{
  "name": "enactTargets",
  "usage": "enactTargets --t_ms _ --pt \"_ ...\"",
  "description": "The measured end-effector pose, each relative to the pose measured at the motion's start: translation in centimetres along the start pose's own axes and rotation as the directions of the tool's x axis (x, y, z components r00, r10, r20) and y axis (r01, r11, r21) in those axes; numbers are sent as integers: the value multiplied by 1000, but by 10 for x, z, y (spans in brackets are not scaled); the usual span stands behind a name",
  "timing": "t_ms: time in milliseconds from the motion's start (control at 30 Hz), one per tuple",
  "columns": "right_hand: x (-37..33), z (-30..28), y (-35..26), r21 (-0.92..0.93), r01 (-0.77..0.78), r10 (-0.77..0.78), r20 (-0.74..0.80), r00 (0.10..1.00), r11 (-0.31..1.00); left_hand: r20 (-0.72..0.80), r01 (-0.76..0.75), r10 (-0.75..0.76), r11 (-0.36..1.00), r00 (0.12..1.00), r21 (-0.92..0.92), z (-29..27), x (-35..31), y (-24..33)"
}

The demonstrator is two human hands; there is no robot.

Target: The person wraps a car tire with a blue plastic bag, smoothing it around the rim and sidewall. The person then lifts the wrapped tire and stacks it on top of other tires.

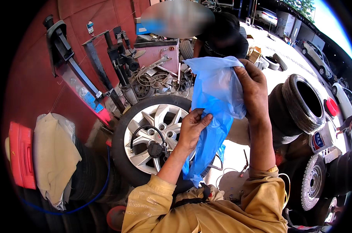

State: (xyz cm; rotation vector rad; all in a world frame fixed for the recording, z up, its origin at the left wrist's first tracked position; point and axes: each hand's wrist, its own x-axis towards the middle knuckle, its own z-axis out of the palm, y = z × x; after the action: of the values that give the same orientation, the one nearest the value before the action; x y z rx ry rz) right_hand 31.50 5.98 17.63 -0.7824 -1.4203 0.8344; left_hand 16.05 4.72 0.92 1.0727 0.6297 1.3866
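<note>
A thin blue plastic bag [213, 87] is stretched between my two hands, its loose lower part hanging down in front of me. My left hand [192, 131] pinches the middle of the bag between thumb and fingers. Higher up, my right hand [252, 87] grips the bag's upper right edge, thumb pressed against it. Below and left of the bag lies a tyre [119, 151] on a silver alloy wheel [145, 116]. A round black tyre gauge [155, 150] with a short curved hose rests on the wheel's spokes.
Stacked tyres [304, 101] stand at right, above a tyre on a steel wheel [312, 182]. A person in black [226, 37] bends ahead. At left are a tyre-machine arm [79, 77], a red case [21, 155], a beige cloth [53, 151] and a blue hose [94, 200].
</note>
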Motion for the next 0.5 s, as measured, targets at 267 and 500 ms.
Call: enactTargets --t_ms 267,500 --pt "17 -71 37 449 -31 91 -112 989 893 -172 -11 -57 929 983 -370 -59 -9 19" --pt "29 -81 34 444 -13 85 -143 986 896 -54 -225 222 894 974 -387 -108 -5 46"
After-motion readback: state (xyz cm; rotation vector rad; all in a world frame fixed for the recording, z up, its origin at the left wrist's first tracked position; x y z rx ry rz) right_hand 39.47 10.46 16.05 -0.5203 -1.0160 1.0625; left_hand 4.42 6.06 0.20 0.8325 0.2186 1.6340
